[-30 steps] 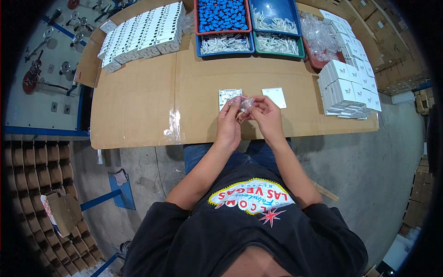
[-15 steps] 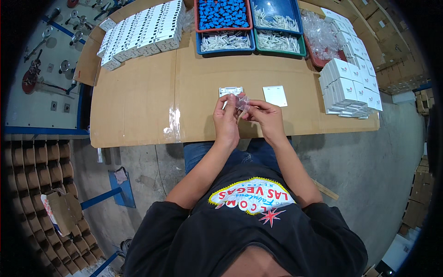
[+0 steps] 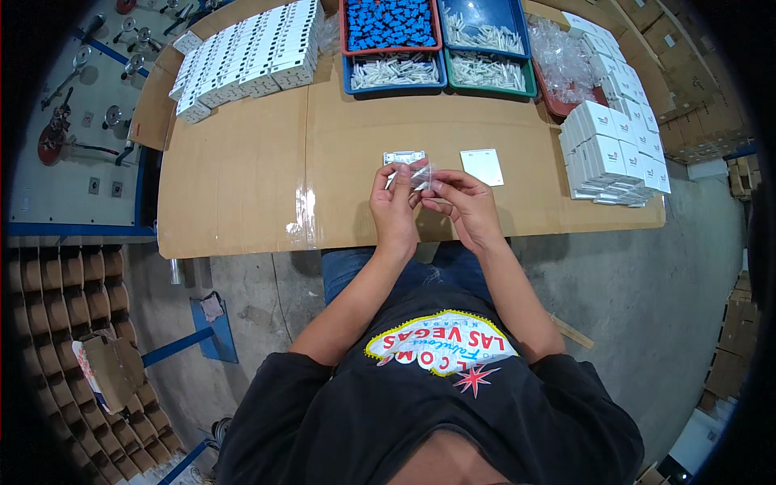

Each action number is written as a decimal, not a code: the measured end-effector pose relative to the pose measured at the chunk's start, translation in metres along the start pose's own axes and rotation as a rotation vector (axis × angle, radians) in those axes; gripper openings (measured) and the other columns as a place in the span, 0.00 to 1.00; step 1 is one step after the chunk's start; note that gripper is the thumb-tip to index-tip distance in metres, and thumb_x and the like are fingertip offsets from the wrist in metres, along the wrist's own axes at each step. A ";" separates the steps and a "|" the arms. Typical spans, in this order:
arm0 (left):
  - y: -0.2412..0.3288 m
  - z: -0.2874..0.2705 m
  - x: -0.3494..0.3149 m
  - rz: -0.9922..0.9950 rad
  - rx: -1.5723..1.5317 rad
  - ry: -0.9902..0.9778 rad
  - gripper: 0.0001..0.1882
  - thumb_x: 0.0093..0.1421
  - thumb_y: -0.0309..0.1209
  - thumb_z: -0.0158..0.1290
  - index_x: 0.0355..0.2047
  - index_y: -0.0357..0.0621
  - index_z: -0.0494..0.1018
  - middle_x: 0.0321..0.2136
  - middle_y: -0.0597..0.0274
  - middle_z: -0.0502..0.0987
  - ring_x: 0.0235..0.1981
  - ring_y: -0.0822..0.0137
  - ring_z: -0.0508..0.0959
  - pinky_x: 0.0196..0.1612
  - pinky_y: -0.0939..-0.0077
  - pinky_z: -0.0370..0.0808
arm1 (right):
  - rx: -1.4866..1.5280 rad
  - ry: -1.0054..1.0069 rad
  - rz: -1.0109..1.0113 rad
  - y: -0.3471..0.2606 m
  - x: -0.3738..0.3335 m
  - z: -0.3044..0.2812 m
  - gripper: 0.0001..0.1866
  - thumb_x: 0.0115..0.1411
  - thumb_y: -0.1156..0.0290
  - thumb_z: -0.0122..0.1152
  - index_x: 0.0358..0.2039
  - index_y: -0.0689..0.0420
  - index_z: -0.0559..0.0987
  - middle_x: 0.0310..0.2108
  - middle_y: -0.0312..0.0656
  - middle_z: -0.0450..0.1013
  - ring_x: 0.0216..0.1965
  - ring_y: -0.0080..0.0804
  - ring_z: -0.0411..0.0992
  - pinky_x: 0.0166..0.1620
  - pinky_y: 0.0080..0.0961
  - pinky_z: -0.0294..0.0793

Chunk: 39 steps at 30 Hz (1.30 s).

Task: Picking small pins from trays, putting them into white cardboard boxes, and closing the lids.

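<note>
Near the front of the cardboard-covered table, both my hands hold a small clear plastic bag. My left hand pinches its left side between thumb and fingers. The thumb and fingertips of my right hand grip the bag's right edge. Whether something small lies inside the bag, I cannot make out. Just beyond my left fingers lies a white device part, half covered by the hand and bag. A flat white square plate rests on the cardboard beyond my right hand.
Cardboard covers the table. Rows of white boxed units stand at the far left. A red tray of blue pieces sits among trays of white pieces. Clear bags and stacked white boxes are on the right.
The clear bag has been turned and flattened between my fingers. My right fingers have shifted slightly along its edge; the trays and boxes stay put.
</note>
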<state>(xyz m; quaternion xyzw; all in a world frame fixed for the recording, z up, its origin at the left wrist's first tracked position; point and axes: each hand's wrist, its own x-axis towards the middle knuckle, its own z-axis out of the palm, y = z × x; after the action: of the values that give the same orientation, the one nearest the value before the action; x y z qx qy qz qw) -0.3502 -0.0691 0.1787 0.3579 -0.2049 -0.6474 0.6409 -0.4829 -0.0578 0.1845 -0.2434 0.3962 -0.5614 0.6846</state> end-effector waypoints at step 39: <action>0.004 -0.045 0.024 0.755 1.384 -0.495 0.24 0.53 0.35 0.68 0.51 0.49 0.78 0.45 0.64 0.81 0.50 0.62 0.79 0.66 0.51 0.62 | -0.858 0.151 -0.170 -0.001 0.008 -0.017 0.10 0.60 0.69 0.71 0.37 0.63 0.87 0.26 0.37 0.81 0.27 0.20 0.76 0.31 0.18 0.73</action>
<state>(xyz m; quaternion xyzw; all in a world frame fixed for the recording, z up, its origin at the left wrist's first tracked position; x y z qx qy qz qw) -0.3132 -0.0840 0.1474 0.4259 -0.7990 -0.1758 0.3862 -0.4968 -0.0643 0.1734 -0.4954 0.6208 -0.4167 0.4423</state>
